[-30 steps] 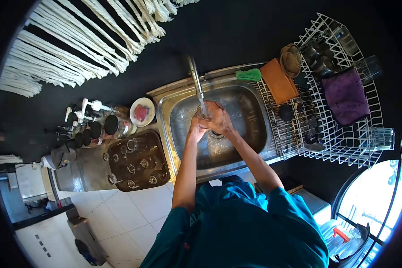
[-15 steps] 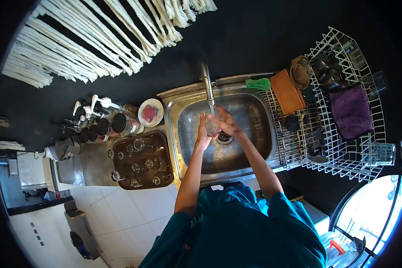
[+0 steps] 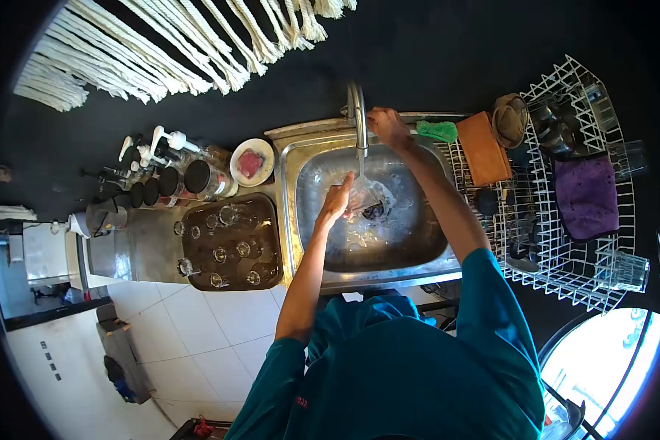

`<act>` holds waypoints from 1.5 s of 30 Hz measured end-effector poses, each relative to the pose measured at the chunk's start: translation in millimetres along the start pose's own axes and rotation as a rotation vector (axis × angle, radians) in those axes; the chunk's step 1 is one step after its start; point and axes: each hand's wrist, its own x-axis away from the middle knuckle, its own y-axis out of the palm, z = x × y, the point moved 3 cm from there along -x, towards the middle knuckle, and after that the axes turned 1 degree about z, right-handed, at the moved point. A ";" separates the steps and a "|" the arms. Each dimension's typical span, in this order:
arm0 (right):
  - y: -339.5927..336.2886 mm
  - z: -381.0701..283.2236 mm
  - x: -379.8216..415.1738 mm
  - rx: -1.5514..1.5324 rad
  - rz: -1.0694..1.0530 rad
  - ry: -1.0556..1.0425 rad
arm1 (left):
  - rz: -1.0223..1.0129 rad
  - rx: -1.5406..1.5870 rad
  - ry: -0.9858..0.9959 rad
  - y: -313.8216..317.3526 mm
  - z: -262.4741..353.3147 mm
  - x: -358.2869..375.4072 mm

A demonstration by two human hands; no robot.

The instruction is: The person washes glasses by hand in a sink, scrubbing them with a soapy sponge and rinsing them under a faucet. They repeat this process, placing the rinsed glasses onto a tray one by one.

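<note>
Over the steel sink (image 3: 315, 249), my left hand (image 3: 336, 202) grips a clear glass (image 3: 361, 196) under the running water, its fingers wrapped round the glass. Water falls from the faucet (image 3: 361, 125) and splashes near the drain. My right hand (image 3: 389, 126) is at the base of the faucet, behind the sink, with its fingers curled; what they hold there is hidden.
Left of the sink, a brown tray (image 3: 231, 282) bears several small glasses, beside a white bowl (image 3: 251, 162) and jars (image 3: 198, 177). To the right are a green sponge (image 3: 437, 131), an orange cloth (image 3: 484, 149), a purple cloth (image 3: 587, 194) and a wire rack (image 3: 557, 282).
My right hand has left the glass and moved up and right to the faucet base. My left hand still holds the glass, and the water now splashes in the sink.
</note>
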 end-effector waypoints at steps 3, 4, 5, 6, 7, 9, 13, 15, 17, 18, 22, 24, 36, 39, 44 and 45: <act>0.5 6.4 -17.3 -0.088 -0.001 0.132 | -0.031 -0.017 0.000 8.3 5.8 5.2; 1.4 7.1 -20.0 -0.139 0.071 0.148 | -0.033 -0.021 -0.006 12.7 5.3 6.5; 3.5 7.5 -21.7 -0.141 0.072 0.153 | -0.019 0.047 0.034 16.9 6.4 8.1; 8.8 11.6 -23.0 -0.237 0.066 0.213 | -0.006 0.114 0.075 19.2 7.0 8.1; 13.2 16.0 -23.2 -0.329 0.060 0.270 | -0.010 0.111 0.077 21.7 7.4 7.2; 24.5 23.9 -18.7 -0.430 0.065 0.283 | 0.079 0.120 0.254 22.9 10.5 6.5; 22.9 0.1 45.6 -0.567 0.443 0.194 | 0.149 0.084 0.346 15.3 6.7 3.4; 98.0 44.3 108.6 -0.152 0.181 0.159 | 0.430 -0.773 0.646 15.7 16.5 21.4; 146.6 71.0 166.7 -0.114 -0.275 0.271 | 0.331 -1.001 0.274 19.2 17.0 38.1; 136.2 54.6 189.4 -0.300 -0.494 0.439 | 0.376 -1.000 0.265 17.4 8.9 41.1; 107.5 -22.1 238.2 -1.061 -0.366 0.829 | 0.405 -0.990 0.309 19.1 -12.3 54.8; 105.9 -44.8 236.9 -1.395 -0.286 0.927 | 0.365 -0.930 0.336 20.3 -20.9 49.0; 52.9 -95.7 214.5 -1.380 -0.239 0.750 | 0.442 0.344 0.647 29.1 0.2 124.2; -36.2 -120.9 200.8 -0.757 0.121 0.251 | 0.515 -0.035 1.013 22.3 37.4 165.1; -107.6 -160.3 199.5 -0.627 0.856 0.126 | 0.345 -0.254 1.221 8.5 47.7 173.9; -77.8 -141.6 207.7 -0.519 1.075 0.070 | 0.373 -0.402 1.053 9.6 33.6 161.3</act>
